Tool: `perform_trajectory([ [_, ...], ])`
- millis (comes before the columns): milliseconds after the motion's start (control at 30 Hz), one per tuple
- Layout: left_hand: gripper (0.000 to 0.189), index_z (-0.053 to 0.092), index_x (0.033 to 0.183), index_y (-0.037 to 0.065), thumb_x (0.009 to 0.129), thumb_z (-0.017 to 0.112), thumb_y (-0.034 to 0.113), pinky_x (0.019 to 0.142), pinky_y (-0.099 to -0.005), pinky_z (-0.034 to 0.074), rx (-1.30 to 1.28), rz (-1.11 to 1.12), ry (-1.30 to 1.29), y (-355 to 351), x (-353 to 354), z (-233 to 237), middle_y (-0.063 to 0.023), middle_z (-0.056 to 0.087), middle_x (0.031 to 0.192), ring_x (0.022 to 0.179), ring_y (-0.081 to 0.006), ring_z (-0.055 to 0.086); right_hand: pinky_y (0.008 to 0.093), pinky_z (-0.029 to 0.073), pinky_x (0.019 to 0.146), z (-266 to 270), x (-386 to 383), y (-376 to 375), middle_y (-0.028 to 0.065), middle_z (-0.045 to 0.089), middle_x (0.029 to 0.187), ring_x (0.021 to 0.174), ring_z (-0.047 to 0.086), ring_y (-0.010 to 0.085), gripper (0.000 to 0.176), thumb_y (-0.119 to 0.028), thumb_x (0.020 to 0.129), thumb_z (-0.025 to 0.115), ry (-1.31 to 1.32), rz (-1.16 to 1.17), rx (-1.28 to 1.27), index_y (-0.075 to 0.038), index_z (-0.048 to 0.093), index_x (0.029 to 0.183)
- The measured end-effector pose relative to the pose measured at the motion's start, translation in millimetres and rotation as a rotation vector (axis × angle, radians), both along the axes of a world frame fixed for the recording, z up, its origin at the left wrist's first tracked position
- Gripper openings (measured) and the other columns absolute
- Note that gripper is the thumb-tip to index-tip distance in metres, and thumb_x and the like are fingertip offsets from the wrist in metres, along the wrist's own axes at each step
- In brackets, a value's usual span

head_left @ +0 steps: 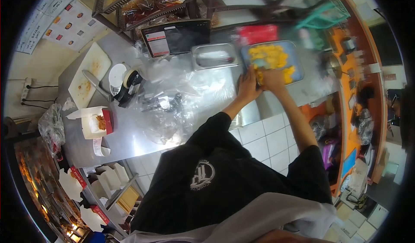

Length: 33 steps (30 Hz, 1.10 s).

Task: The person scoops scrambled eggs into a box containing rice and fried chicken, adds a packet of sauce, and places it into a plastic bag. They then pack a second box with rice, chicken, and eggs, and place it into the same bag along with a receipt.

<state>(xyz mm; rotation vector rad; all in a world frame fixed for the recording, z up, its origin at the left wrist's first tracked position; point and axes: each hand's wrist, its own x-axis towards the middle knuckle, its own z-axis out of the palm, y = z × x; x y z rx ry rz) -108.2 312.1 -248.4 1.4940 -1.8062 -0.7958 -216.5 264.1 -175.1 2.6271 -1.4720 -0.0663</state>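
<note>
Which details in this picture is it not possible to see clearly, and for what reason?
All in the head view:
1. Right hand: its fingers are hidden beneath it and blurred at the yellow pieces; what they grip cannot be told.
2. Red object behind the tray: blurred, so any lettering is unreadable.
3. Screen: text too small.
4. Paper slip: print too small.

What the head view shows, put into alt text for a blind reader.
A person's right hand reaches into a tray of yellow pieces, with the left hand at its near-left corner. On the metal counter to the left are a metal pan, a screen, clear plastic, an open box and a cutting board with a knife.
</note>
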Motion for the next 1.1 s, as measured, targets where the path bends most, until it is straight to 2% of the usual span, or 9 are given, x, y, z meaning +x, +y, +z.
perform_trajectory([
  [267, 0.099, -0.007, 0.131, -0.006, 0.071, 0.061, 0.034, 0.098, -0.0516, 0.016, -0.028, 0.008, -0.063, 0.8, -2.7, -5.3, -0.0218, 0.02, 0.136, 0.124, -0.0277, 0.028, 0.0374, 0.045, 0.052, -12.6, -41.5, -8.2, 0.0119, 0.06, 0.066, 0.056, 0.059, 0.0251, 0.016, -0.019, 0.066, 0.061, -0.218, 0.107, 0.228, -0.005, 0.055, 0.067],
  [333, 0.099, -0.007, 0.131, -0.006, 0.071, 0.061, 0.032, 0.097, -0.0518, 0.016, -0.059, 0.024, -0.072, -1.1, -5.9, -6.7, -0.0218, 0.019, 0.136, 0.124, -0.0278, 0.028, 0.0309, 0.039, 0.042, -31.0, -60.3, -14.7, 0.0029, 0.058, 0.063, 0.045, 0.049, 0.0145, 0.016, -0.021, 0.075, 0.057, -0.985, -0.074, 0.572, -0.007, 0.054, 0.068],
  [367, 0.098, -0.006, 0.131, -0.006, 0.072, 0.061, 0.032, 0.097, -0.0527, 0.016, -0.019, 0.006, -0.053, -2.8, -5.9, -4.6, -0.0221, 0.019, 0.136, 0.124, -0.0281, 0.028, 0.0309, 0.039, 0.042, -29.2, -69.7, -16.8, 0.0029, 0.058, 0.063, 0.045, 0.049, 0.0145, 0.016, -0.021, 0.075, 0.057, -0.983, -0.066, 0.573, -0.007, 0.054, 0.068],
  [433, 0.097, -0.006, 0.131, -0.005, 0.072, 0.061, 0.032, 0.097, -0.0535, 0.017, 0.027, 0.004, -0.04, -2.3, -1.1, 5.5, -0.0223, 0.018, 0.136, 0.124, -0.0283, 0.028, 0.0227, 0.028, 0.037, -5.0, -72.3, -9.6, -0.0057, 0.047, 0.056, 0.041, 0.034, 0.0049, 0.014, -0.023, 0.081, 0.053, -1.195, -0.63, 0.986, -0.011, 0.054, 0.073],
  [533, 0.093, -0.002, 0.132, -0.005, 0.074, 0.06, 0.033, 0.098, -0.0471, 0.021, 0.108, -0.011, -0.099, 3.4, 6.6, 26.3, -0.0226, 0.019, 0.136, 0.125, -0.0281, 0.027, 0.0181, 0.02, 0.036, -13.3, -90.1, -19.5, -0.0085, 0.039, 0.053, 0.04, 0.028, 0.0014, 0.008, -0.023, 0.081, 0.053, -1.354, -0.632, 0.967, -0.015, 0.054, 0.078],
  [600, 0.083, 0.011, 0.132, -0.003, 0.075, 0.06, 0.031, 0.096, -0.0374, 0.029, -0.046, -0.136, 0.337, 19.8, 26.6, 31.9, -0.0229, 0.026, 0.133, 0.122, -0.0282, 0.031, 0.0198, 0.021, 0.036, 4.0, -80.8, -14.1, -0.0095, 0.033, 0.052, 0.04, 0.029, 0.0016, 0.008, -0.023, 0.08, 0.054, -1.38, -0.634, 0.762, -0.016, 0.055, 0.076],
  [767, 0.034, 0.051, 0.11, 0.006, 0.077, 0.058, 0.013, 0.076, -0.0322, 0.044, -0.041, -0.233, 0.483, 108.5, 138.2, 107.4, -0.0131, 0.055, 0.103, 0.086, -0.0268, 0.055, 0.0155, 0.02, 0.041, 55.3, -21.8, 8.7, -0.0097, 0.036, 0.056, 0.046, 0.028, -0.0002, 0.019, -0.025, 0.085, 0.05, -1.284, -0.467, 0.534, -0.008, 0.059, 0.085],
  [967, 0.018, 0.058, 0.092, 0.003, 0.075, 0.055, 0.002, 0.075, -0.0324, 0.041, -0.316, 0.825, 0.109, 234.3, 347.1, 95.5, -0.01, 0.058, 0.091, 0.083, -0.0247, 0.054, 0.0175, 0.018, 0.042, 75.0, 155.0, 92.5, -0.0091, 0.03, 0.053, 0.046, 0.025, 0.0008, 0.02, -0.022, 0.086, 0.049, -1.305, -0.206, 0.974, -0.004, 0.057, 0.088],
  [1100, 0.049, 0.044, 0.112, 0.0, 0.074, 0.06, 0.026, 0.087, -0.0428, 0.031, -0.251, 1.454, -0.664, 321.6, 480.0, 55.7, -0.0178, 0.052, 0.101, 0.097, -0.0327, 0.046, 0.0182, 0.019, 0.041, 60.4, 306.5, 153.9, -0.0077, 0.028, 0.051, 0.043, 0.024, 0.0021, 0.02, -0.018, 0.087, 0.046, -1.308, -0.035, 1.491, -0.001, 0.056, 0.091],
])
